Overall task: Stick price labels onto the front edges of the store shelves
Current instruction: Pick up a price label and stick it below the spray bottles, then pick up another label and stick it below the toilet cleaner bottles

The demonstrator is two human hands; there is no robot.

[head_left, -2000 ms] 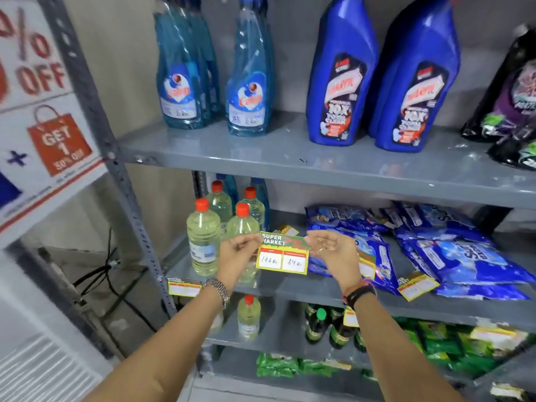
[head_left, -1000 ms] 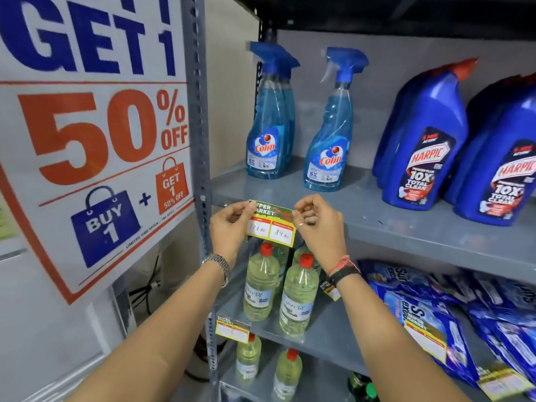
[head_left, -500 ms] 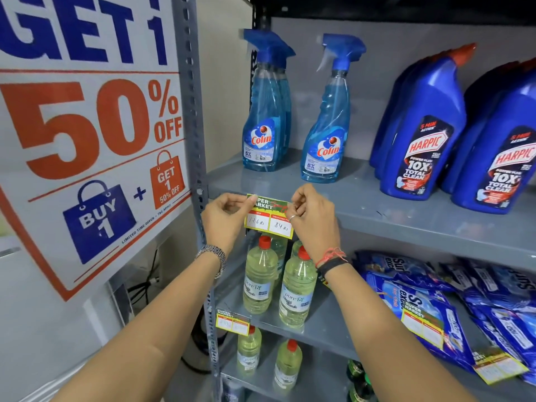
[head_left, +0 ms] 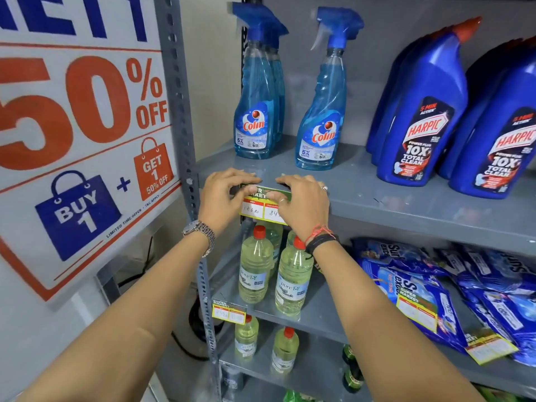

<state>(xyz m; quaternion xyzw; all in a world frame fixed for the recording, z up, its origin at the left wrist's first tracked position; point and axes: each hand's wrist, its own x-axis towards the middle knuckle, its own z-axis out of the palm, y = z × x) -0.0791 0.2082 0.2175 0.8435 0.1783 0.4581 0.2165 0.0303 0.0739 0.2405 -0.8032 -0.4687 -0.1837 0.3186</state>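
Observation:
A green, yellow and red price label [head_left: 262,206] lies against the front edge of the grey upper shelf [head_left: 406,210], near its left end. My left hand [head_left: 222,198] holds the label's left side, fingers curled over the shelf top. My right hand [head_left: 303,203] covers its right side, fingers flat over the shelf edge, thumb on the label. The label's lower white price boxes show between my hands.
Blue spray bottles [head_left: 256,111] and blue toilet-cleaner bottles [head_left: 420,117] stand on the upper shelf. Pale yellow bottles [head_left: 255,265] sit below, with another label [head_left: 227,311] on that shelf's edge. Blue pouches [head_left: 435,285] lie right. A "50% off" sign [head_left: 81,140] hangs left of the upright [head_left: 179,111].
Both hands have carried the label up from the lower shelf level to the upper shelf's front edge. Their fingers now lie over the shelf top, holding the label against the edge.

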